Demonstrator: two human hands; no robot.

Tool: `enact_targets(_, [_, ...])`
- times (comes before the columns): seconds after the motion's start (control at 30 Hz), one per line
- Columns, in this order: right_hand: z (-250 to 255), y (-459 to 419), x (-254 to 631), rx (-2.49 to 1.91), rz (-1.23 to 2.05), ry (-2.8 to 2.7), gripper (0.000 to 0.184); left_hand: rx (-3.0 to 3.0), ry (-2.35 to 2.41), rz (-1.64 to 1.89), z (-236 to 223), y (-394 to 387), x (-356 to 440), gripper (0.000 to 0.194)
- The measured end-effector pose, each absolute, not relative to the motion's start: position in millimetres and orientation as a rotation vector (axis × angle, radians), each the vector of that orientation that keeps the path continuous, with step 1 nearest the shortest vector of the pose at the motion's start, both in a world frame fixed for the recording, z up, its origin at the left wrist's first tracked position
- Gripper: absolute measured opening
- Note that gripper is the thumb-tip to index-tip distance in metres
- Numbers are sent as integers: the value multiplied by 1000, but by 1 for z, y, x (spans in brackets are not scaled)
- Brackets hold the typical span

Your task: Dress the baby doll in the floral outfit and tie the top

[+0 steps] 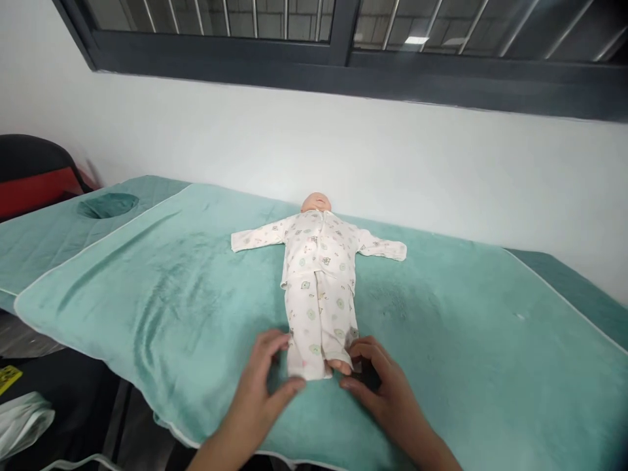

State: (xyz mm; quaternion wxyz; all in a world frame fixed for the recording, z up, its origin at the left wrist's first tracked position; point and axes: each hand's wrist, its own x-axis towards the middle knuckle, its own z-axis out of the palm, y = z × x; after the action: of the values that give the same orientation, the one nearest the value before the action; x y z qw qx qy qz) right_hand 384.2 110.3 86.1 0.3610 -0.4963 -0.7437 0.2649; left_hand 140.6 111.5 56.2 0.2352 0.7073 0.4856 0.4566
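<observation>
A baby doll [318,275] in a white printed top and trousers lies on its back on a teal blanket [186,288], arms spread, head toward the wall. My left hand [267,376] curls round the cuff of the doll's left-side trouser leg, thumb under the hem. My right hand [375,379] pinches the other trouser cuff, where a bare toe shows.
The blanket covers a teal massage bed [59,222] with a face hole [108,204] at the left end, set against a white wall below a dark window frame. A black and red chair [34,173] stands far left. White plastic [22,418] lies on the floor.
</observation>
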Motion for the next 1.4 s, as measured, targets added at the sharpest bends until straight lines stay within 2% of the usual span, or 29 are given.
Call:
enact_targets(0.03, [84,109,383,-1314,659,-1902,19,1977,1352,1238,52,104,150,62])
enact_targets(0.1, [82,108,377,-1415,621,-1858,20,2040,1458,1193,46,98,165,73])
enact_targets(0.27, [92,105,363,-1464,737,-1682,32,2102,1567,1267,51,102,179,47])
enact_targets(0.37, [103,97,361,-1309,788,-1583,29,2160,1549,1318,58,102,179,35])
enact_targets(0.53, [113,89,356,-1188,750,-1525,20,1986,1564,1439,64,99,181,26])
enact_targets(0.8, [91,88,350,-1171,447,-1858,10,1933,1593,1536,59,98,179,24])
enact_targets(0.97, [102,91,356,-1140,306,-1961,12,2057,1596,1585,63,93,184,23])
enact_targets(1.13, [123,96,377,-1016,268,-1964,15,2064,1397,1545,77,83,176,27])
enact_targets(1.27, [145,131,389,-1199,367,-1816,22,1897,1424,1668,93,119,153,22])
enact_targets(1.33, [154,172,384,-1333,398,-1712,25,1779,1472,1678,108,162,148,13])
enact_targets(1.4, [161,224,371,-1391,435,-1658,19,1650,1476,1620,126,217,151,15])
